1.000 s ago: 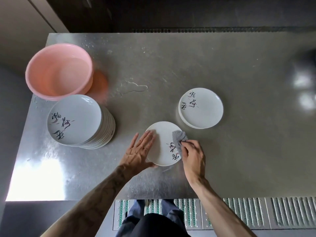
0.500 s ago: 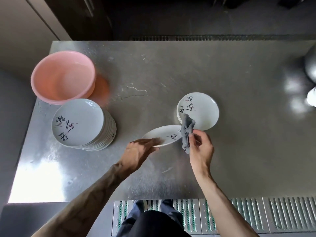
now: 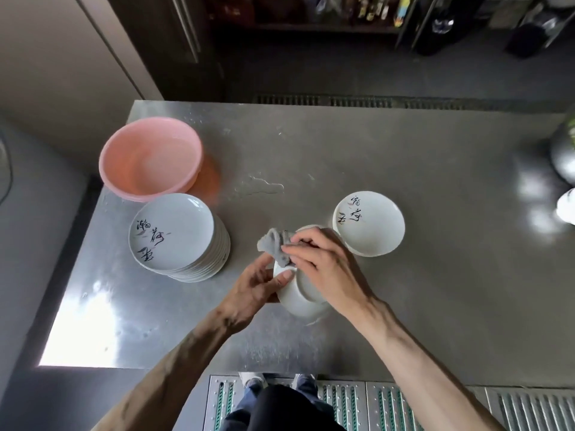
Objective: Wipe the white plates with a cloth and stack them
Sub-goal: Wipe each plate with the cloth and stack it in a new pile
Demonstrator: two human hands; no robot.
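A white plate (image 3: pixel 300 298) is held above the steel table (image 3: pixel 435 275), turned over so its underside faces up. My left hand (image 3: pixel 253 286) grips its left rim with thumb on top. My right hand (image 3: pixel 325 269) presses a grey cloth (image 3: pixel 275 245) against the plate's back, fingers curled round the cloth. A tall stack of white plates with black calligraphy (image 3: pixel 174 234) stands at the left. A short stack of the same plates (image 3: pixel 370 227) lies to the right, just behind my right hand.
A pink plastic basin (image 3: pixel 149 160) sits at the table's back left, touching the tall stack. A puddle of water (image 3: pixel 259 185) lies mid-table. A shiny metal vessel (image 3: pixel 564 154) is at the far right edge. Floor grating runs below the table's front edge.
The plate went from flat on the table to lifted and flipped underside up. My left hand changed from resting flat on it to gripping its rim. The cloth moved onto the plate's back.
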